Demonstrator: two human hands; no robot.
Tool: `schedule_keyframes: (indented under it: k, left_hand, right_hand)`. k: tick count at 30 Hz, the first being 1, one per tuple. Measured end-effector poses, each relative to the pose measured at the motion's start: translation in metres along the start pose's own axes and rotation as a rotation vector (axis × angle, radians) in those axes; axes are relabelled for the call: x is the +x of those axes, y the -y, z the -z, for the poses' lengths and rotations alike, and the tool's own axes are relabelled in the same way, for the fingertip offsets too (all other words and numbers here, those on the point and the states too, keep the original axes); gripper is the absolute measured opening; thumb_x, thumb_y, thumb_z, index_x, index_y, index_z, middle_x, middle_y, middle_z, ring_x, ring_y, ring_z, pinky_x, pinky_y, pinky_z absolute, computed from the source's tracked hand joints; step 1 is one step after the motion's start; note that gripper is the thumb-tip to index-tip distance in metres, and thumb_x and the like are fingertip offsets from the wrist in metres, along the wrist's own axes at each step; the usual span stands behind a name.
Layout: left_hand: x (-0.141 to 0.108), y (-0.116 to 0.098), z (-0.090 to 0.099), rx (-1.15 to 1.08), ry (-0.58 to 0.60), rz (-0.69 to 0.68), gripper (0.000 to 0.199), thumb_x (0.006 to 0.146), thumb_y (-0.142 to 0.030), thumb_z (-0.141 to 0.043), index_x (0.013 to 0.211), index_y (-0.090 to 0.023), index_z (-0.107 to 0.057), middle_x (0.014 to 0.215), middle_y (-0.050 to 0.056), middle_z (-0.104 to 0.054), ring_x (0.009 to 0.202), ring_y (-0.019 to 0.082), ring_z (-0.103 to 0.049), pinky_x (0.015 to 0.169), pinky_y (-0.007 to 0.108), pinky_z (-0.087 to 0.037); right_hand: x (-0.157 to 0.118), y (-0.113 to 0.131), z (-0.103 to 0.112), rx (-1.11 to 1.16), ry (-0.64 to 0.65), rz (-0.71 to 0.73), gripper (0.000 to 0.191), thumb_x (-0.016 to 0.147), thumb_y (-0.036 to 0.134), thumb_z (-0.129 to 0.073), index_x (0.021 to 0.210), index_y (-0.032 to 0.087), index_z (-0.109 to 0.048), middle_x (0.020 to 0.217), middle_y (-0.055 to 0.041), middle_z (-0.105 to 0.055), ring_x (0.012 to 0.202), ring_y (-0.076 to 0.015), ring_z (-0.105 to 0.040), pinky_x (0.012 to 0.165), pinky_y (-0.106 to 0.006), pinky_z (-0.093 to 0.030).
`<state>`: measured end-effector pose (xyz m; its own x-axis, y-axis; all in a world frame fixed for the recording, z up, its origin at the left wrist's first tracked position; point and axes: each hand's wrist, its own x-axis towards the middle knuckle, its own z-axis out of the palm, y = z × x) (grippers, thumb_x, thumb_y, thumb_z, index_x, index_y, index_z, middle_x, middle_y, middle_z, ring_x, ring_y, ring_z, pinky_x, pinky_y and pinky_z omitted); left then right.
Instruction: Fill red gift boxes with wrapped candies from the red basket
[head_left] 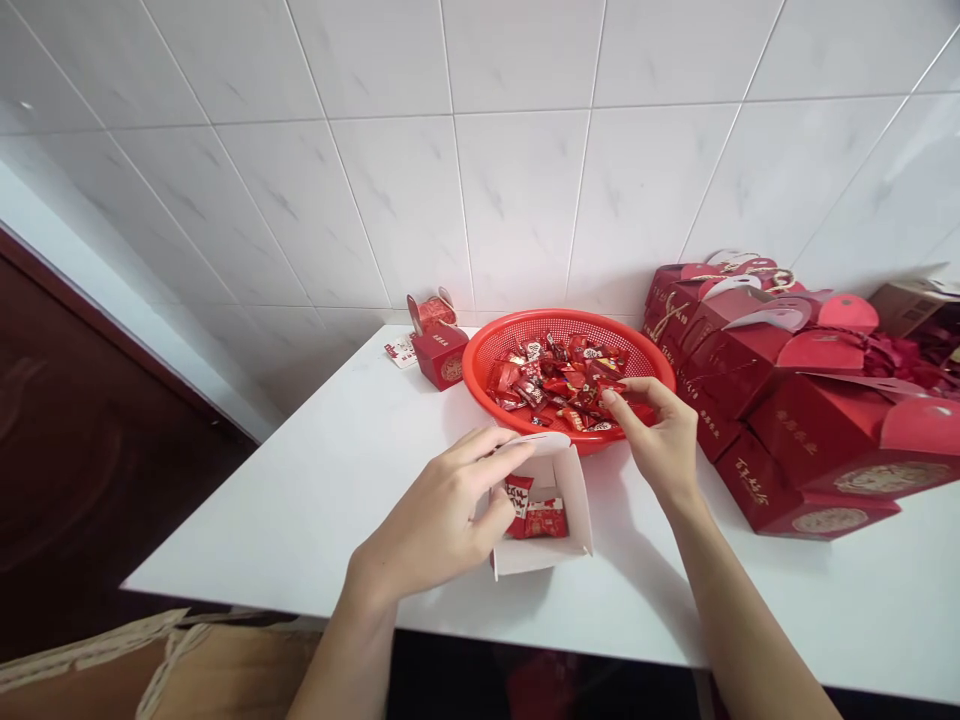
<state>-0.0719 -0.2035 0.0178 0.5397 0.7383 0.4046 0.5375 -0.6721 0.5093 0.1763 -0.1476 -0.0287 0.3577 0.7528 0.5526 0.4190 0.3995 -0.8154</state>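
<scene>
My left hand grips the left wall of a small open gift box, thumb at the inside and fingers along the back flap. The box's white inside faces up and a few red-wrapped candies lie at its bottom. Behind it stands a red plastic basket with many candies in shiny red wrappers. Over the basket's right front part, my right hand pinches a red-wrapped candy between thumb and fingers.
Closed red gift boxes are stacked along the right side of the white table. A small red box with a spool of red ribbon stands left of the basket. A tiled wall rises behind; a cardboard box sits below the front edge.
</scene>
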Motion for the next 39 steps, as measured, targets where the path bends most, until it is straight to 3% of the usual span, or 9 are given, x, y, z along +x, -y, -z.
schedule_keyframes:
  k: [4,11,17,22,25,28,32,36,39]
  left_hand:
    - [0.006,0.007,-0.002,-0.037,0.022,0.002,0.056,0.087,-0.007,-0.044,0.135,-0.027,-0.065,0.128,0.005,-0.067,0.109,0.022,-0.066,0.092,0.032,-0.058]
    - [0.016,0.01,-0.012,-0.097,0.076,0.056,0.055,0.09,-0.007,-0.04,0.136,-0.025,-0.064,0.132,0.006,-0.065,0.119,0.023,-0.062,0.102,0.036,-0.053]
    - [0.019,0.01,-0.015,-0.165,0.122,0.071,0.053,0.092,-0.006,-0.039,0.132,-0.026,-0.068,0.132,0.005,-0.064,0.121,0.023,-0.061,0.104,0.036,-0.051]
    - [0.018,0.013,-0.015,-0.153,0.131,0.091,0.056,0.093,-0.007,-0.036,0.14,-0.022,-0.061,0.137,0.006,-0.062,0.125,0.022,-0.06,0.107,0.036,-0.051]
    - [0.018,0.013,-0.015,-0.159,0.122,0.066,0.052,0.095,-0.009,-0.036,0.137,-0.022,-0.064,0.138,0.006,-0.063,0.124,0.022,-0.061,0.106,0.036,-0.052]
    - [0.018,0.013,-0.017,-0.178,0.08,0.04,0.052,0.095,-0.008,-0.037,0.136,-0.024,-0.065,0.136,0.005,-0.064,0.121,0.022,-0.063,0.102,0.036,-0.054]
    - [0.013,0.014,-0.019,-0.195,-0.043,-0.028,0.052,0.096,-0.008,-0.037,0.136,-0.025,-0.065,0.137,0.004,-0.064,0.123,0.021,-0.062,0.105,0.034,-0.052]
    - [0.006,0.014,-0.019,-0.207,-0.206,-0.079,0.05,0.095,-0.007,-0.038,0.131,-0.022,-0.068,0.132,0.006,-0.066,0.123,0.021,-0.061,0.105,0.033,-0.051]
    - [0.003,0.014,-0.02,-0.234,-0.274,-0.04,0.048,0.094,-0.008,-0.038,0.125,-0.022,-0.071,0.127,0.006,-0.068,0.119,0.02,-0.063,0.102,0.033,-0.052]
  right_hand:
    - [-0.001,0.005,0.0,0.054,0.002,-0.018,0.026,0.078,0.047,-0.076,0.083,0.021,-0.07,0.082,-0.0037,-0.074,0.078,-0.0218,-0.068,0.076,-0.037,-0.055]
    - [-0.01,0.025,0.006,0.49,0.01,0.011,0.025,0.078,0.047,-0.08,0.089,0.025,-0.072,0.084,-0.0033,-0.074,0.077,-0.0198,-0.07,0.072,-0.034,-0.058]
    - [-0.019,0.043,0.014,0.466,0.432,0.111,0.009,0.084,0.032,-0.077,0.089,0.025,-0.073,0.104,-0.0058,-0.076,0.1,-0.0244,-0.071,0.086,-0.04,-0.058]
    - [-0.013,0.031,0.007,0.145,0.103,0.175,0.009,0.088,0.032,-0.072,0.094,0.025,-0.071,0.099,-0.0058,-0.075,0.098,-0.0241,-0.069,0.089,-0.041,-0.055]
    - [-0.007,0.016,0.002,-0.111,0.069,0.197,0.012,0.089,0.034,-0.067,0.091,0.024,-0.071,0.096,-0.0068,-0.075,0.093,-0.0252,-0.068,0.086,-0.041,-0.055]
    - [-0.003,0.009,0.002,-0.139,0.155,0.188,0.014,0.09,0.033,-0.064,0.092,0.022,-0.072,0.097,-0.0073,-0.075,0.093,-0.0244,-0.069,0.085,-0.04,-0.055]
    - [-0.004,0.017,0.008,0.052,0.33,0.159,0.024,0.091,0.041,-0.066,0.105,0.023,-0.072,0.108,-0.007,-0.075,0.102,-0.024,-0.07,0.091,-0.04,-0.056]
    - [-0.008,0.027,0.016,0.252,0.663,0.22,0.063,0.085,0.057,-0.073,0.14,0.029,-0.057,0.142,-0.0076,-0.062,0.13,-0.0275,-0.059,0.108,-0.045,-0.05]
    - [-0.011,0.03,0.017,0.242,0.77,0.243,0.085,0.079,0.06,-0.077,0.152,0.032,-0.044,0.154,-0.0086,-0.05,0.14,-0.0299,-0.051,0.114,-0.049,-0.045]
